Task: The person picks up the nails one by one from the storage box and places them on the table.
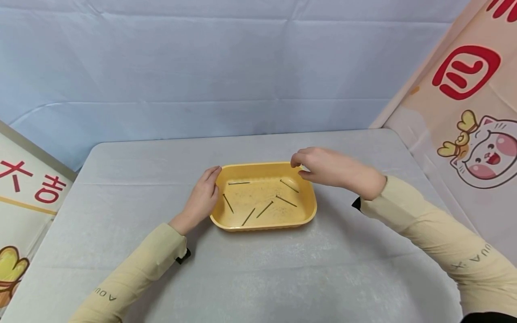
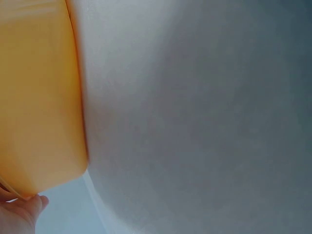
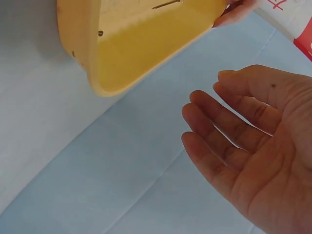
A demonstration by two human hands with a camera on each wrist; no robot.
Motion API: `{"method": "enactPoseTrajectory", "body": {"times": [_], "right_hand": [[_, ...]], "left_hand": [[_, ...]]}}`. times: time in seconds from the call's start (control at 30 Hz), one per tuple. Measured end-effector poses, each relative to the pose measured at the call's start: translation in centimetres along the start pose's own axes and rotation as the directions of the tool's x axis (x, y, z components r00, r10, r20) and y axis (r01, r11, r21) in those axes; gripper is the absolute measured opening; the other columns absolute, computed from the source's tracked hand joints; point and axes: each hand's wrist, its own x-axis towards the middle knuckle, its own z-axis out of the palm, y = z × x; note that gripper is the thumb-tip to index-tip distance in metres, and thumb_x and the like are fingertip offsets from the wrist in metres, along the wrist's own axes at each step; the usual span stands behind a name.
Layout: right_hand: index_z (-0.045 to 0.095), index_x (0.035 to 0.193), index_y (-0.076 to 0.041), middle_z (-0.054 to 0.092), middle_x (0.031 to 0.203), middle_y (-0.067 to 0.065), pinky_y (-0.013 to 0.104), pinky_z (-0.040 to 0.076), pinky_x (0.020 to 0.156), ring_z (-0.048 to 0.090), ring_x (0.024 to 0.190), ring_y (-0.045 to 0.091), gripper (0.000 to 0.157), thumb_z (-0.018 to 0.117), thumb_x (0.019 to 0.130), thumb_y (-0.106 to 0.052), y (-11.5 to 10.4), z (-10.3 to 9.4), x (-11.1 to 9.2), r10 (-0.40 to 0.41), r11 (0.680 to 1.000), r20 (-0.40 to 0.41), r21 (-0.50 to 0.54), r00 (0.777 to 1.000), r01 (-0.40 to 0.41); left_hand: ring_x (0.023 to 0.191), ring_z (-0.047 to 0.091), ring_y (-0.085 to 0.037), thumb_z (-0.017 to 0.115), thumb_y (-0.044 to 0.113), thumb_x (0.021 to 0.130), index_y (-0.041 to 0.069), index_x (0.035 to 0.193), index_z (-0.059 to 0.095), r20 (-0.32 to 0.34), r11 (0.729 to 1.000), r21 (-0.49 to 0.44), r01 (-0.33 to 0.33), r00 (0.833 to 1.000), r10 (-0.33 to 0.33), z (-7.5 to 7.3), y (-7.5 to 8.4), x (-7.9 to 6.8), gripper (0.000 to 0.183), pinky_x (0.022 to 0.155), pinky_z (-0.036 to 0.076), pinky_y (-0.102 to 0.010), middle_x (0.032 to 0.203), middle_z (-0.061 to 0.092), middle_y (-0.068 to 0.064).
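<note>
A shallow yellow plastic tray (image 1: 263, 228) sits on the table, with several thin metal nails (image 1: 265, 209) lying scattered and apart on its floor. At the tray's left end my left hand (image 1: 200, 196) grips the rim. Only that hand's fingertips (image 2: 41, 201) show in the left wrist view, at the rim beside the tray's outer wall (image 2: 41, 102). My right hand (image 1: 333, 167) hovers by the far right corner of the tray. Its fingers (image 3: 222, 141) are loosely bent with nothing between them, apart from the tray in the right wrist view.
A pale grey cloth covers the table (image 1: 250, 278). Behind it hangs a light blue cloth backdrop (image 1: 226, 80). Printed panels stand on both sides, the right panel (image 1: 428, 121) bearing a cartoon cat and red characters.
</note>
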Motion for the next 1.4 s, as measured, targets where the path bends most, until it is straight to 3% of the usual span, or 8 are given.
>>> {"method": "enactPoseTrajectory", "body": {"times": [1.4], "right_hand": [[0.062, 0.096, 0.0, 0.063, 0.093, 0.012, 0.034, 0.05, 0.074, 0.06, 0.084, 0.025, 0.017, 0.058, 0.08, 0.004, -2.6, 0.0, 2.7, -0.128, 0.989, 0.033, -0.064, 0.991, 0.13]], "left_hand": [[0.126, 0.037, -0.029, 0.04, -0.002, 0.091, -0.007, 0.134, 0.037, 0.004, 1.0, -0.007, 0.009, 1.0, -0.009, 0.2, 0.2, -0.4, 0.044, 0.102, 0.034, -0.042, 0.135, 0.039, -0.018]]}}
